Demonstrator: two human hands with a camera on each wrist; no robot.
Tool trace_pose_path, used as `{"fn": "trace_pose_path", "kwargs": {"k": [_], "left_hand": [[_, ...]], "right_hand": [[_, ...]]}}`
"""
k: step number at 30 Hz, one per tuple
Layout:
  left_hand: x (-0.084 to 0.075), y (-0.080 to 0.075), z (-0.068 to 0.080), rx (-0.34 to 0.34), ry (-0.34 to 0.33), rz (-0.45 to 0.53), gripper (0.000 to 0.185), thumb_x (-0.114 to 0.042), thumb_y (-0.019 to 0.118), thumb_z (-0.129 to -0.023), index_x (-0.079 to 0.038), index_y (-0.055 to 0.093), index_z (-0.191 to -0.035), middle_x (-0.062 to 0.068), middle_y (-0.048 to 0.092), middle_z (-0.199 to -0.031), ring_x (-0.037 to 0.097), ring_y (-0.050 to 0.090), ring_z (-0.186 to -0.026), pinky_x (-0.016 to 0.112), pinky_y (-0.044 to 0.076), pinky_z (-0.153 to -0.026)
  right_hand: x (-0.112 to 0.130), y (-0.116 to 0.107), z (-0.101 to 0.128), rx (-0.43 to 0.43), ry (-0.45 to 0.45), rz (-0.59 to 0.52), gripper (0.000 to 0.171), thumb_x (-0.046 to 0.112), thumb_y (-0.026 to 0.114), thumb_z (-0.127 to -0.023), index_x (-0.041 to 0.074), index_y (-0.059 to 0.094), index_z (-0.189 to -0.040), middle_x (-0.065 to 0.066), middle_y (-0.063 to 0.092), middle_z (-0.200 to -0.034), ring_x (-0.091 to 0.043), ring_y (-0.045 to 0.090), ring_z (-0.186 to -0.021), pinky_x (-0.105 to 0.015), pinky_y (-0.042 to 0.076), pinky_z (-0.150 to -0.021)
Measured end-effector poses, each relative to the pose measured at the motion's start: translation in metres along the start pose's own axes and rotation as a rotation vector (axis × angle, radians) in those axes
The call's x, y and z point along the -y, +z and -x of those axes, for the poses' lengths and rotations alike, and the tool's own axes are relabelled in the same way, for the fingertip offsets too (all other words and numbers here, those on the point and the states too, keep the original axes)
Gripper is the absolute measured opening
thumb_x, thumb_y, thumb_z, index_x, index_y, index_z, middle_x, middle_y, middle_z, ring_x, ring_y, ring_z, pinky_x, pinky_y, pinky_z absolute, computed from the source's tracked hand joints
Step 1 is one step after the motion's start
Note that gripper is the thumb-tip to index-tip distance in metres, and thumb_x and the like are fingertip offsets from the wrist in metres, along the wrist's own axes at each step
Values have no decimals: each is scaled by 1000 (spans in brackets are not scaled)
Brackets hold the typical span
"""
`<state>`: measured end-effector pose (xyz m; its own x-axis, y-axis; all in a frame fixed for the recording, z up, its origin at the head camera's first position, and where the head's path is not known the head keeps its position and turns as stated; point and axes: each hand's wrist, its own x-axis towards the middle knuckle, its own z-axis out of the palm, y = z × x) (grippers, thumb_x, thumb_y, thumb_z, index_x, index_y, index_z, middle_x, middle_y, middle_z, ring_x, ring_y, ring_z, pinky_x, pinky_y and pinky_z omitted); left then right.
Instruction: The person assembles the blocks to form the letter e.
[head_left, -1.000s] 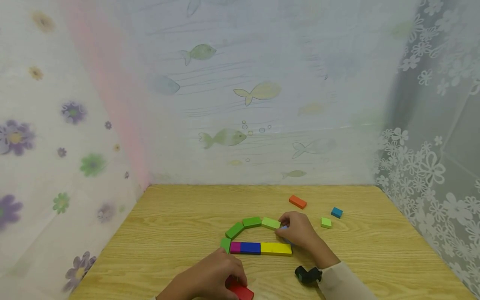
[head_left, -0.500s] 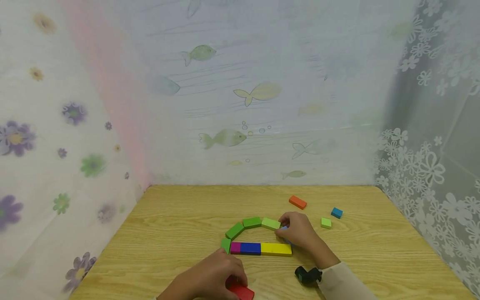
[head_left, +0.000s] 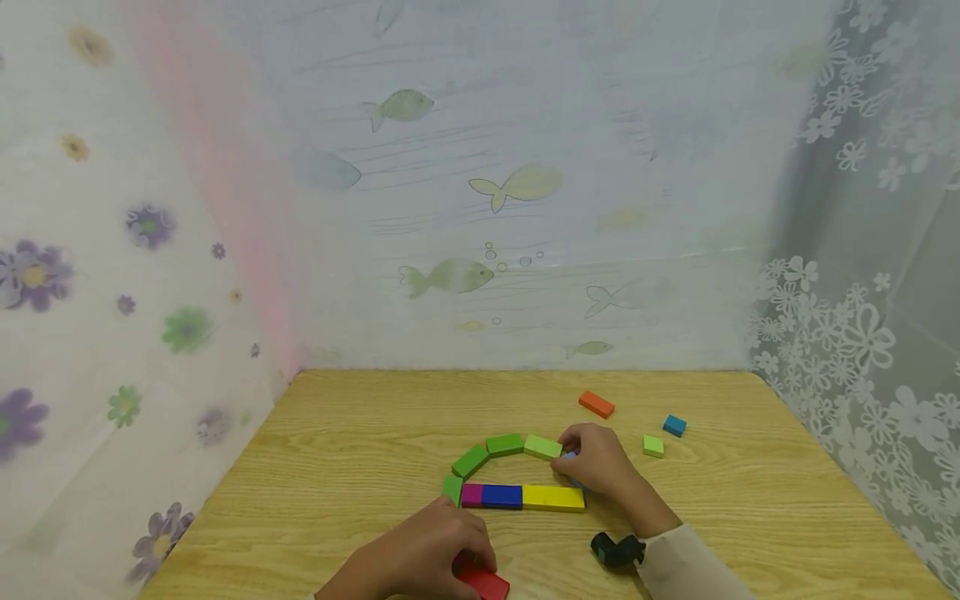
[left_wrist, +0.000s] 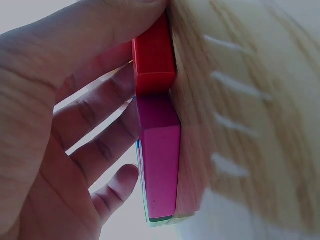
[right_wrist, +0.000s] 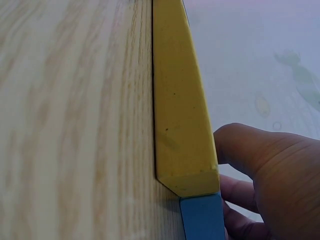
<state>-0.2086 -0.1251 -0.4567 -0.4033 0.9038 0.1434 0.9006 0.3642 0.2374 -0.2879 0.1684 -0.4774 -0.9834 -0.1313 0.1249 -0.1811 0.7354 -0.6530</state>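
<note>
My left hand (head_left: 431, 546) grips a red block (head_left: 487, 583) near the table's front edge; in the left wrist view the thumb lies on the red block (left_wrist: 154, 57), with a magenta block (left_wrist: 161, 165) beyond it. At the arc's right end, my right hand (head_left: 600, 462) pinches a light blue block (head_left: 572, 458), mostly hidden by the fingers. That blue block (right_wrist: 203, 217) stands by the end of the yellow block (right_wrist: 182, 100) in the right wrist view. Several green blocks (head_left: 505, 445) curve above a straight row of magenta (head_left: 472, 496), dark blue (head_left: 502, 497) and yellow blocks.
Toward the back right lie an orange block (head_left: 596, 404), a small blue block (head_left: 674, 426) and a small light green block (head_left: 652, 446). A black device (head_left: 618, 550) sits at my right wrist. Patterned curtains (head_left: 525, 208) border the wooden table (head_left: 337, 417) behind and at the sides.
</note>
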Motion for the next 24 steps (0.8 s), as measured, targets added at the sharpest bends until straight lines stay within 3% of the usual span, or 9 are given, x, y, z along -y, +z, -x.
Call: {"fn": "trace_pose_path", "kwargs": {"k": [18, 24], "left_hand": [[3, 1, -1, 7, 14, 52, 16, -48, 69, -83, -38, 67, -96, -30, 55, -86, -13, 48, -72, 6, 35, -63], [2, 0, 0, 45, -20, 44, 19, -50, 69, -83, -40, 67, -99, -30, 56, -89, -13, 48, -77, 14, 34, -70]], "right_hand": [[-2, -1, -3, 22, 40, -6, 30, 29, 83, -72, 17, 71, -97, 5, 64, -85, -9, 56, -78, -30, 50, -72], [1, -6, -1, 30, 56, -29, 33, 31, 81, -73, 16, 70, -100, 4, 65, -89, -9, 58, -81, -33, 51, -76]]}}
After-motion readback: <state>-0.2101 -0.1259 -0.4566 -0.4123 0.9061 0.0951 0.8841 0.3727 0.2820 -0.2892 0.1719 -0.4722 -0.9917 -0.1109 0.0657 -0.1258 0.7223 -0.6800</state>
